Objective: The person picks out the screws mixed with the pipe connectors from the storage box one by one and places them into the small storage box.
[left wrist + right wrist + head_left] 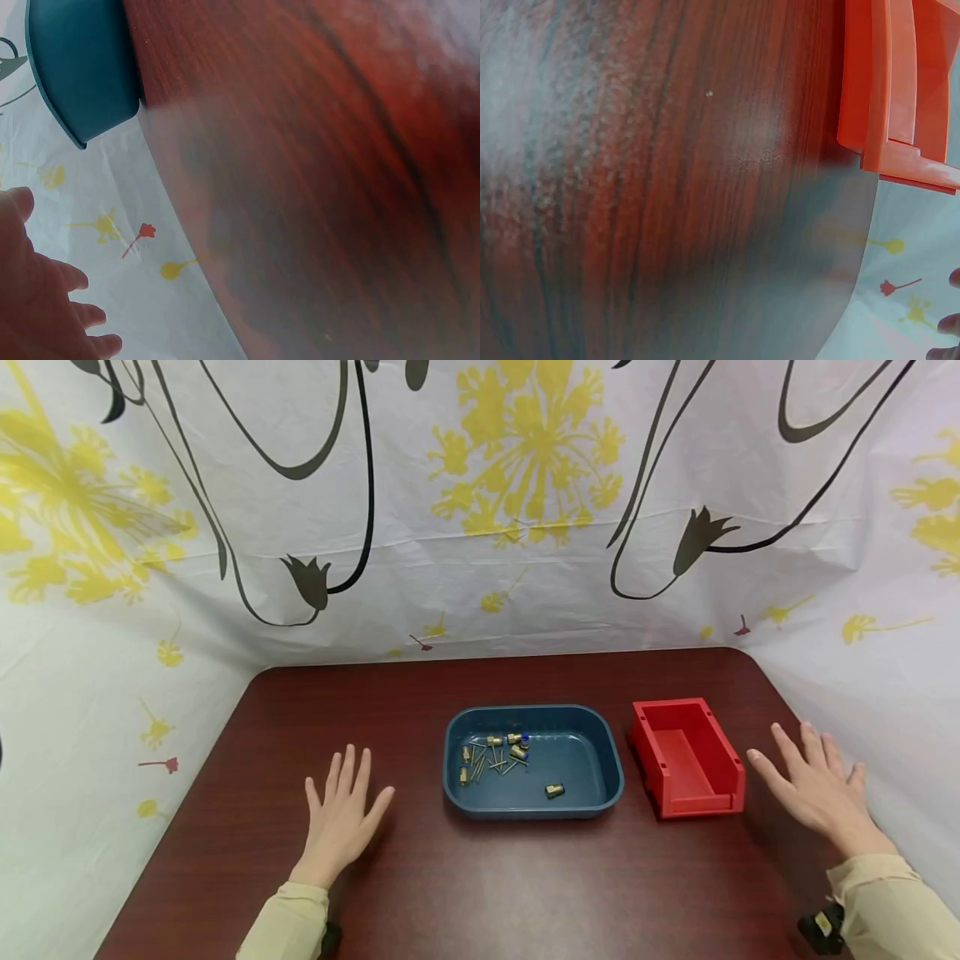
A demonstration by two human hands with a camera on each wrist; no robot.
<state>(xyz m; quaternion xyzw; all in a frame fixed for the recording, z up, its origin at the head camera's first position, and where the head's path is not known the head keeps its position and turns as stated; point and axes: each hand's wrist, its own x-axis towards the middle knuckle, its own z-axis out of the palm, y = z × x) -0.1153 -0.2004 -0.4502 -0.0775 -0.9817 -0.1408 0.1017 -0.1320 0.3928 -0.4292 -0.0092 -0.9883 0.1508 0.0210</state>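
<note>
A dark reddish-brown bench (480, 877) with a wood grain fills the lower view, backed by a white curtain (480, 527) printed with yellow flowers and black stems. At its centre sits a blue oval tray (592, 777); a red open-fronted bin (686, 758), empty, stands just beside it at 3 o'clock. The left hand (341, 814) lies flat at 9 o'clock of the tray, fingers straight and apart, holding nothing. The right hand (813, 785) rests at 3 o'clock of the bin, fingers spread. Small brass fittings (517, 750) and thin nails (495, 764) lie scattered inside the tray.
</note>
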